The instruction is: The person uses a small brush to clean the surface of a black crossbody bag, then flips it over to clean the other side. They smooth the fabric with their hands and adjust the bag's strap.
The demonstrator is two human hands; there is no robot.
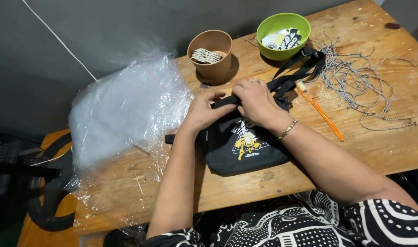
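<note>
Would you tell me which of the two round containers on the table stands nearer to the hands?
The brown cup, holding small striped pieces, stands just beyond the left hand. The green bowl sits farther back toward the table's far edge, beyond the right hand.

The person is wearing a garment in black and white, printed with dots, curved bands and stripes; it is showing well back from the grip, at the lower edge of the view. Both forearms are showing bare, with no sleeves reaching them. The right hand (257,103) is wearing a thin beaded bracelet (287,129) at the wrist and what looks like a ring (254,81) on one finger. The left hand (200,111) is wearing nothing visible.
</note>
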